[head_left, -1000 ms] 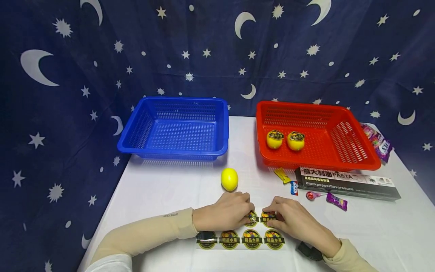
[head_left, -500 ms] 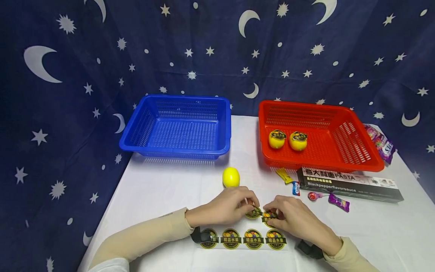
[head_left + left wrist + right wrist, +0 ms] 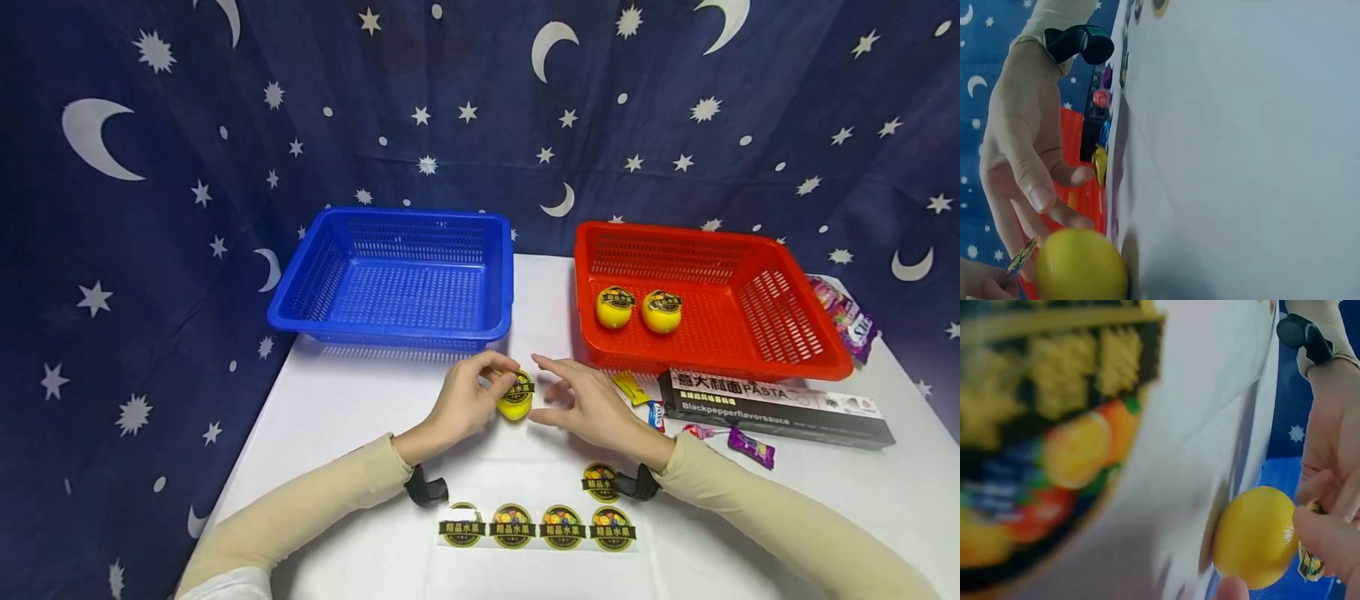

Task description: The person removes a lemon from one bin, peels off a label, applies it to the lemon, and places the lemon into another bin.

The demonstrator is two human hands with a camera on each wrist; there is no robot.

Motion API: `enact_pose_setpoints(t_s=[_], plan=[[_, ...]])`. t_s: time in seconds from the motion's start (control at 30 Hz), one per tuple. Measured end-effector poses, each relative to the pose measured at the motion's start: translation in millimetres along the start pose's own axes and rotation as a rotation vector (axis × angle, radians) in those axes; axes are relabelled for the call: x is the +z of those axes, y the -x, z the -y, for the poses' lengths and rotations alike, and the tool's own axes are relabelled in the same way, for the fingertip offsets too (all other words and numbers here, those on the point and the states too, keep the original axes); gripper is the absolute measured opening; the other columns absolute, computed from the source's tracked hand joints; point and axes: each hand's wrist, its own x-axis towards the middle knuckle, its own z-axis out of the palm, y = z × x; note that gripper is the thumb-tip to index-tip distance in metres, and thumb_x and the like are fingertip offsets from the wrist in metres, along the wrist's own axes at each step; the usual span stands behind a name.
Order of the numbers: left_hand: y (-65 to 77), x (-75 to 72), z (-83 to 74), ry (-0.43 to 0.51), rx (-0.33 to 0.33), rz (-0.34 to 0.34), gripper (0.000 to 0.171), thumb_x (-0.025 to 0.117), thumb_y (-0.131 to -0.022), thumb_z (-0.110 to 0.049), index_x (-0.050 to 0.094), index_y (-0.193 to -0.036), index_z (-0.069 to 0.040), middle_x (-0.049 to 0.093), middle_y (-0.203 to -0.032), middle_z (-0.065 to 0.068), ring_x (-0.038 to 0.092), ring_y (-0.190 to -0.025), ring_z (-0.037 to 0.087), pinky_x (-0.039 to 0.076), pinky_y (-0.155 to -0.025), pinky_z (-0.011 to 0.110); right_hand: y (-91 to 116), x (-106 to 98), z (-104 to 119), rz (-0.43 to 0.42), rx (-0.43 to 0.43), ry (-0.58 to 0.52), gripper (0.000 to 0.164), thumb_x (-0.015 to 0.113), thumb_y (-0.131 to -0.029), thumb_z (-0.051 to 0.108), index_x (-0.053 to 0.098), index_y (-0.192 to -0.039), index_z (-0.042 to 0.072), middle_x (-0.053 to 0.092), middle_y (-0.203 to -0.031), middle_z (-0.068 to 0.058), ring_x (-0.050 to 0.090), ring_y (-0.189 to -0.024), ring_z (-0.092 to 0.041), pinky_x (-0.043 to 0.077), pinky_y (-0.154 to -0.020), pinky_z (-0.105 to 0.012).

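Note:
A yellow lemon stands on the white table. My left hand pinches a round black-and-gold fruit sticker between thumb and fingertips, over the top of the lemon in the head view. In the left wrist view the sticker stands tilted beside the lemon. My right hand is at the lemon's right side, its fingers spread and slightly bent, holding nothing. Below both hands lies the sticker sheet, with a row of round stickers along its front and a single one at its upper right.
A blue basket stands at the back left. The red basket at the back right holds two lemons with stickers on them. A black pasta box, small wrapped candies and a lollipop lie in front of it.
My left hand has peeled a sticker from the sheet's upper row and carried it up to the lemon. My right hand has left the sheet and moved up beside the lemon.

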Motion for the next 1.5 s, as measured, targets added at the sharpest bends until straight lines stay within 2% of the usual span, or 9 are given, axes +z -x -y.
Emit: enact_pose_setpoints(t_s=[0.13,0.33,0.5,0.73,0.87,0.97,1.13,1.33,1.5], plan=[[-5.0,0.5,5.9,-0.028,0.006,-0.012,0.013,0.069,-0.096,-0.008,0.076,-0.107,-0.008,0.077,-0.103,0.005,0.064,-0.085,0.013,0.051,-0.068,0.021,-14,7,-2,0.019,0.003,-0.047,0.077,0.091,-0.077,0.032,0.06,-0.143,0.008,0.079,-0.111,-0.009,0.076,-0.091,-0.02,0.057,-0.077,-0.038],[-6.9,3.0,10.7,-0.094,0.02,0.018,0.016,0.073,-0.095,-0.012,0.078,-0.11,-0.01,0.079,-0.106,0.002,0.063,-0.084,0.011,0.048,-0.071,0.021,-19,13,-3,0.061,0.021,-0.098,0.066,0.09,-0.078,0.028,0.066,-0.138,0.014,0.075,-0.125,-0.007,0.077,-0.095,-0.017,0.059,-0.083,-0.042],[-6.6,1.3,12.1,-0.156,0.062,0.009,0.019,0.075,-0.093,-0.015,0.079,-0.111,-0.011,0.079,-0.105,0.001,0.065,-0.083,0.012,0.051,-0.073,0.027,-21,14,-4,0.064,-0.016,-0.104,0.063,0.089,-0.079,0.025,0.067,-0.136,0.012,0.074,-0.127,-0.007,0.076,-0.1,-0.02,0.06,-0.09,-0.045],[-6.6,0.0,12.5,-0.271,0.143,0.01,0.019,0.077,-0.092,-0.021,0.081,-0.108,-0.01,0.078,-0.114,0.005,0.074,-0.105,0.021,0.056,-0.089,0.041,-22,9,-5,0.118,-0.022,-0.142,0.071,0.089,-0.08,0.024,0.06,-0.144,0.009,0.07,-0.134,-0.011,0.076,-0.101,-0.022,0.062,-0.085,-0.041],[-6.3,1.1,11.9,-0.315,0.156,-0.002,0.02,0.077,-0.092,-0.024,0.081,-0.107,-0.011,0.079,-0.114,0.005,0.075,-0.108,0.022,0.055,-0.096,0.042,-20,10,-7,0.061,-0.013,-0.221,0.065,0.089,-0.08,0.024,0.065,-0.138,0.008,0.07,-0.133,-0.014,0.077,-0.1,-0.026,0.063,-0.082,-0.037],[-5.4,1.0,11.5,-0.312,0.148,-0.016,0.02,0.077,-0.092,-0.024,0.081,-0.107,-0.012,0.079,-0.112,0.006,0.076,-0.105,0.021,0.058,-0.093,0.039,-19,13,-7,-0.002,0.003,-0.302,0.049,0.086,-0.083,0.02,0.073,-0.127,0.006,0.071,-0.129,-0.016,0.078,-0.099,-0.027,0.063,-0.082,-0.034],[-2.7,-2.3,15.3,-0.253,0.107,-0.03,0.021,0.079,-0.091,-0.024,0.081,-0.108,-0.012,0.078,-0.113,0.007,0.079,-0.09,0.018,0.059,-0.07,0.027,-19,18,-6,-0.051,0.032,-0.325,0.027,0.083,-0.086,0.017,0.08,-0.111,0.006,0.075,-0.123,-0.015,0.077,-0.103,-0.026,0.062,-0.079,-0.027],[4.0,-8.4,19.9,-0.225,0.057,-0.029,0.022,0.082,-0.087,-0.023,0.081,-0.107,-0.013,0.079,-0.111,0.005,0.078,-0.091,0.019,0.06,-0.071,0.024,-20,16,-6,-0.026,0.069,-0.357,0.025,0.083,-0.085,0.012,0.08,-0.108,0.003,0.074,-0.123,-0.017,0.077,-0.1,-0.026,0.061,-0.076,-0.023],[5.4,-9.4,17.7,-0.267,0.084,-0.021,0.019,0.082,-0.087,-0.021,0.082,-0.102,-0.01,0.079,-0.109,0.007,0.078,-0.09,0.021,0.061,-0.071,0.026,-21,15,-7,0.0,0.1,-0.382,0.028,0.084,-0.085,0.012,0.079,-0.111,0.001,0.073,-0.124,-0.02,0.078,-0.094,-0.025,0.061,-0.074,-0.021]])
